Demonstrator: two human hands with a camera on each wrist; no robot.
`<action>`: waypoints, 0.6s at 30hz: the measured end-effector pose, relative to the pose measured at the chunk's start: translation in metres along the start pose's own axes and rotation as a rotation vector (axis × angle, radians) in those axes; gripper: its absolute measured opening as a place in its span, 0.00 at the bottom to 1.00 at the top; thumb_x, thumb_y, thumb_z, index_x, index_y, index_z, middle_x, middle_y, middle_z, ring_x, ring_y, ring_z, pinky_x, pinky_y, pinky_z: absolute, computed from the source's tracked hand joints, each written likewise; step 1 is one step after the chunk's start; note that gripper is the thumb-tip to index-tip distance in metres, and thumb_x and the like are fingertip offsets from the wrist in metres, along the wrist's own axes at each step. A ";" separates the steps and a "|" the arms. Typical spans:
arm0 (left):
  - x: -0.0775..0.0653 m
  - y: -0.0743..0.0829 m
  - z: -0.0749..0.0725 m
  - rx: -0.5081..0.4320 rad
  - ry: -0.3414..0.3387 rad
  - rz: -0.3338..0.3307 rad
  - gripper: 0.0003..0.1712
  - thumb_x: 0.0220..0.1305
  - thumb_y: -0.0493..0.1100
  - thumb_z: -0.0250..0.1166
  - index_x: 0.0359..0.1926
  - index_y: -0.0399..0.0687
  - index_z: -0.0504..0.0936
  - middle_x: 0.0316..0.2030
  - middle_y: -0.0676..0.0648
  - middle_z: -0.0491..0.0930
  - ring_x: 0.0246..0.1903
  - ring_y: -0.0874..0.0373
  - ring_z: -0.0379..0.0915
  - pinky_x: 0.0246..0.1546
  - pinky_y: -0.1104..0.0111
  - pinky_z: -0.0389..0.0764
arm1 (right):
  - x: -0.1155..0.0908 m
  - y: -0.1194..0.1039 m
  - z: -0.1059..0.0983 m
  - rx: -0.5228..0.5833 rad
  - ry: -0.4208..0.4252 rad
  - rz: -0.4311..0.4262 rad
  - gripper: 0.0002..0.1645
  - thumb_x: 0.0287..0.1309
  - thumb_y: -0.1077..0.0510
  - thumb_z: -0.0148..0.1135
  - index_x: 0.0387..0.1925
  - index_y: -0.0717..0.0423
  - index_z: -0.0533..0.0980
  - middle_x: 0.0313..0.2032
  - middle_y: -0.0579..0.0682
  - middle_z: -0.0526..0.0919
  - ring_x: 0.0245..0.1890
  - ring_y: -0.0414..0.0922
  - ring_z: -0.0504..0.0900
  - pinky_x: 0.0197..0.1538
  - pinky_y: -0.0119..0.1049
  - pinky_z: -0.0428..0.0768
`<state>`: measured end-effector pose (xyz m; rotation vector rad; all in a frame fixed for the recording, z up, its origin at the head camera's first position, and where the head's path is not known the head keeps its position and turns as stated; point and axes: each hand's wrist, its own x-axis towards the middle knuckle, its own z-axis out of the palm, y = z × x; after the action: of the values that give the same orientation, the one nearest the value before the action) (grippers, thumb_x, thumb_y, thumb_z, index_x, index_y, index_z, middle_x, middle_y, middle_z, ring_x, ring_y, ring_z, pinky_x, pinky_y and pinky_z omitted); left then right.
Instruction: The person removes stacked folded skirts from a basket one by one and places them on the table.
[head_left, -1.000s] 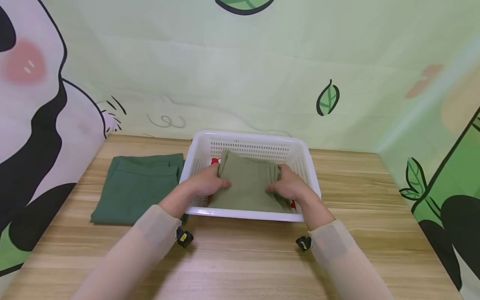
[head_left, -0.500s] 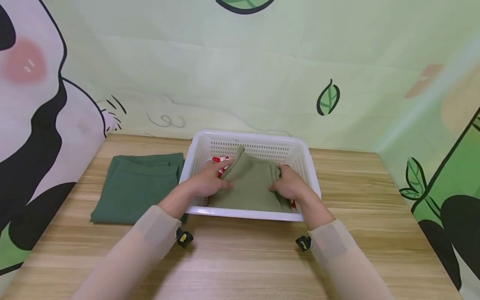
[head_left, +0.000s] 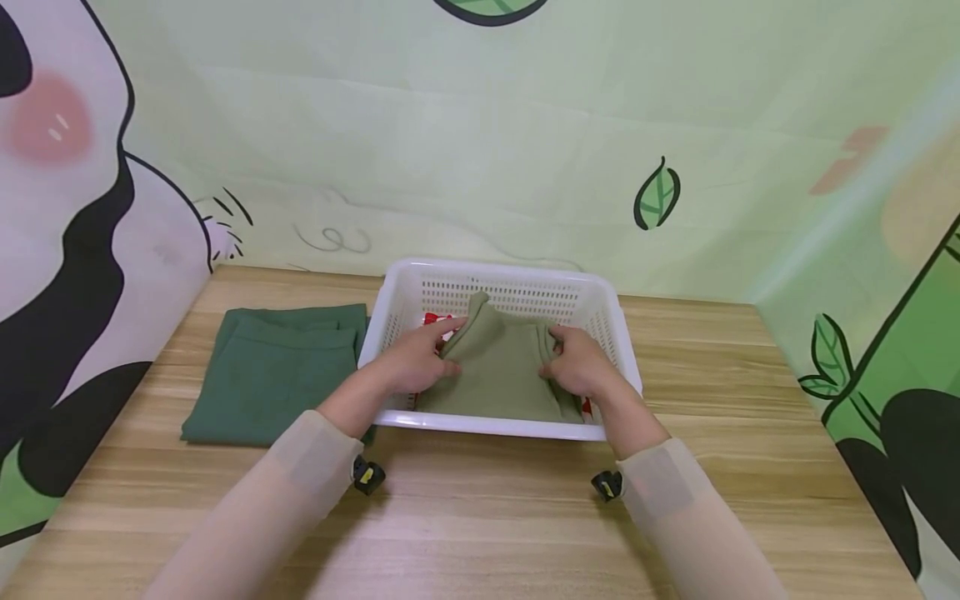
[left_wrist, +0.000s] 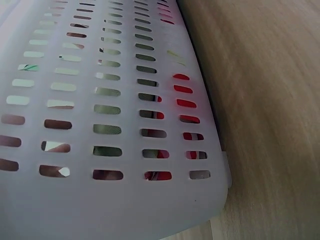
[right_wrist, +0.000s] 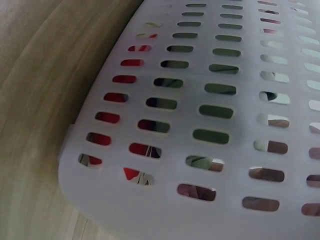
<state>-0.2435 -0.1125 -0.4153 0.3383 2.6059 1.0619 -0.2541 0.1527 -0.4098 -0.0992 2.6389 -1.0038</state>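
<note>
A folded light olive garment (head_left: 502, 367) lies in a white plastic basket (head_left: 495, 428), its far left corner sticking up. My left hand (head_left: 416, 358) holds its left edge, thumb on top and index finger stretched along the raised fold. On the right, my right hand (head_left: 581, 362) pinches the layered side edge between thumb and fingers. Red and white items (head_left: 435, 319) show under and beside the garment; their kind is hidden. In both wrist views, the slotted basket wall (left_wrist: 125, 205) covers most of the hands.
A folded dark green garment (head_left: 277, 375) lies on the wooden table (head_left: 495, 517) left of the basket, close against it. Behind the basket stands a printed cloth backdrop (head_left: 480, 150), which also runs along both sides of the table.
My left index finger has stretched out, and the garment's far left corner has shifted right and risen, baring more red and white items. My right hand has barely moved.
</note>
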 end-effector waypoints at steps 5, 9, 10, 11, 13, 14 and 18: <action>0.000 -0.001 0.003 0.012 -0.037 -0.056 0.44 0.70 0.43 0.63 0.82 0.60 0.56 0.67 0.38 0.75 0.58 0.44 0.73 0.63 0.49 0.74 | -0.001 0.001 0.000 0.019 0.007 -0.021 0.48 0.59 0.66 0.70 0.78 0.63 0.59 0.45 0.55 0.73 0.44 0.49 0.71 0.44 0.37 0.73; -0.001 0.000 0.004 -0.023 -0.057 -0.089 0.43 0.73 0.44 0.59 0.83 0.59 0.51 0.69 0.39 0.73 0.57 0.45 0.73 0.63 0.49 0.75 | -0.001 0.003 0.001 0.048 0.021 -0.026 0.42 0.64 0.59 0.67 0.77 0.60 0.63 0.53 0.60 0.79 0.52 0.53 0.77 0.49 0.40 0.78; -0.001 0.000 0.004 -0.026 -0.061 -0.097 0.43 0.74 0.44 0.58 0.83 0.58 0.49 0.69 0.39 0.73 0.56 0.44 0.73 0.62 0.49 0.75 | -0.001 0.003 0.001 0.061 0.027 -0.030 0.40 0.66 0.57 0.66 0.77 0.59 0.64 0.56 0.61 0.80 0.54 0.54 0.79 0.51 0.42 0.80; -0.001 0.000 0.004 -0.027 -0.063 -0.102 0.43 0.74 0.45 0.57 0.84 0.57 0.48 0.70 0.39 0.72 0.57 0.44 0.73 0.63 0.49 0.75 | 0.000 0.003 0.001 0.075 0.034 -0.035 0.37 0.68 0.54 0.64 0.76 0.57 0.67 0.58 0.62 0.81 0.56 0.54 0.79 0.52 0.44 0.81; -0.001 0.001 0.003 -0.029 -0.066 -0.118 0.44 0.74 0.45 0.56 0.84 0.55 0.46 0.70 0.39 0.71 0.56 0.44 0.72 0.61 0.50 0.75 | 0.000 0.002 0.001 0.104 0.048 -0.055 0.32 0.72 0.50 0.60 0.73 0.53 0.71 0.63 0.61 0.80 0.62 0.55 0.79 0.58 0.48 0.81; 0.000 0.001 0.003 -0.027 -0.067 -0.120 0.44 0.74 0.45 0.55 0.84 0.53 0.45 0.71 0.39 0.70 0.56 0.44 0.72 0.62 0.50 0.74 | 0.000 0.002 0.002 0.125 0.050 -0.066 0.30 0.73 0.48 0.59 0.72 0.52 0.72 0.64 0.60 0.80 0.63 0.55 0.79 0.60 0.49 0.81; 0.000 0.001 0.002 -0.027 -0.072 -0.125 0.43 0.75 0.44 0.53 0.84 0.51 0.44 0.72 0.38 0.68 0.57 0.43 0.71 0.63 0.50 0.74 | 0.001 0.000 0.002 0.212 0.036 -0.086 0.26 0.76 0.45 0.56 0.69 0.47 0.76 0.65 0.55 0.81 0.64 0.50 0.80 0.64 0.45 0.79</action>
<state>-0.2425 -0.1105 -0.4160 0.2008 2.5107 1.0217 -0.2544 0.1510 -0.4115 -0.1490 2.5603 -1.3189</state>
